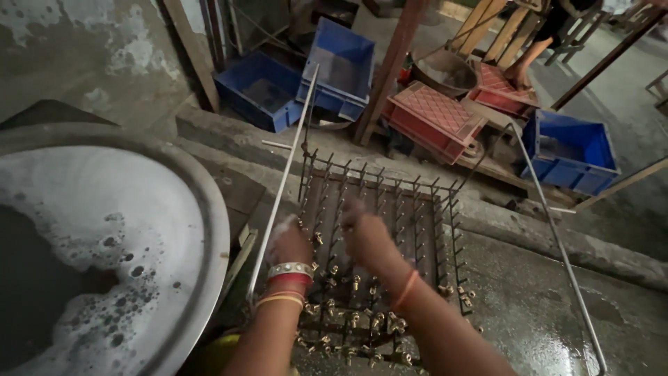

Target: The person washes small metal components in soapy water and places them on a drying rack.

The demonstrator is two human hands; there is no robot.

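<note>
Both our hands sit over the rack [379,230], which lies flat on the wet floor [529,306] straight ahead, its pins upright. Left hand [291,244] and right hand [365,233] are blurred; we cannot tell their fingers' spread. Small brass fittings [355,282] sit just below both.

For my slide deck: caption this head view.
Both hands work small brass fittings on a pronged metal rack beside a foamy basin.

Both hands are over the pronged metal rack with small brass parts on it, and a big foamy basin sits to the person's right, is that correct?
Not quite: in the head view the foamy basin sits to the person's left, not right. Both the left hand and right hand are indeed over the pronged metal rack with small brass parts.
</note>
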